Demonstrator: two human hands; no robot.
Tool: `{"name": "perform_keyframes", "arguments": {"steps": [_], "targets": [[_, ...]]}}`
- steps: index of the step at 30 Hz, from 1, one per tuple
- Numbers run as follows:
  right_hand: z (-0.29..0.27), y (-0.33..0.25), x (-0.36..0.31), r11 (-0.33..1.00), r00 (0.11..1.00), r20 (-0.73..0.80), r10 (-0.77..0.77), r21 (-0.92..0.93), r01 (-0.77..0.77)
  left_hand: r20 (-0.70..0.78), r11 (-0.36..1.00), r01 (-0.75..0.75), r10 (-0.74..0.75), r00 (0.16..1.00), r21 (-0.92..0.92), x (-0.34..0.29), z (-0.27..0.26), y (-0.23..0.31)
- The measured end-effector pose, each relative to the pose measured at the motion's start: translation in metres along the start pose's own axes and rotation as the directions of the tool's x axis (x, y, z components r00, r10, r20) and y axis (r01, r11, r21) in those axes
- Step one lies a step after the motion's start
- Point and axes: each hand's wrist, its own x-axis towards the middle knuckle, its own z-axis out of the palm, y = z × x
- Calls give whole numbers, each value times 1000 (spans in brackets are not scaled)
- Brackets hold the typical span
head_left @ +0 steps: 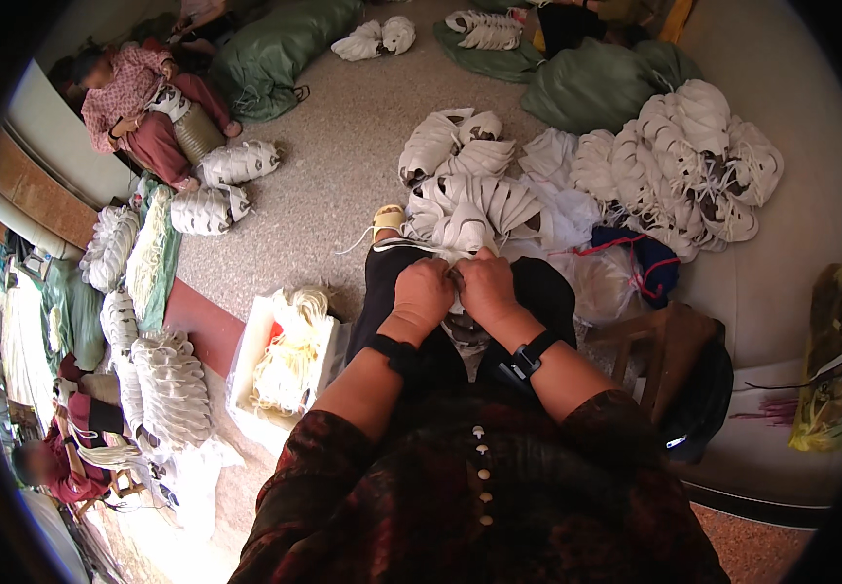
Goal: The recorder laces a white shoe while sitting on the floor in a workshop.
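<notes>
Over my lap, my left hand (423, 292) and my right hand (489, 289) are close together, fingers closed in a pinch at the near end of a white shoe upper (464, 237). A thin white lace (403, 242) runs from my hands leftward across my knee; which fingers grip it is hidden. Part of a pale piece shows between my thighs below the hands. Just beyond my knees lies a nested row of white shoe uppers (508, 206), with another bundle of uppers (450, 146) behind it.
At my left stands a white box (328, 365) of cream laces (289, 360). A large pile of uppers (693, 146) and a green sack (596, 83) lie ahead right. A wooden stool (659, 350) is by my right. Two seated people work at left among bundled uppers (170, 389).
</notes>
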Motion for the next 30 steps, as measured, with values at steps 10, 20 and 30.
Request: {"name": "perform_keyframes", "arguments": {"steps": [10, 20, 30], "targets": [[-48, -8, -18, 943, 928, 174, -330, 110, 314, 77, 906, 221, -208, 975, -360, -1, -2, -20], [-73, 25, -34, 859, 996, 49, -80, 510, 44, -49, 760, -447, 484, 874, -471, -5, -16, 31], [-41, 24, -21, 950, 981, 133, -144, 295, 100, 110, 826, -451, 441, 891, 338, -3, -22, 26]]}}
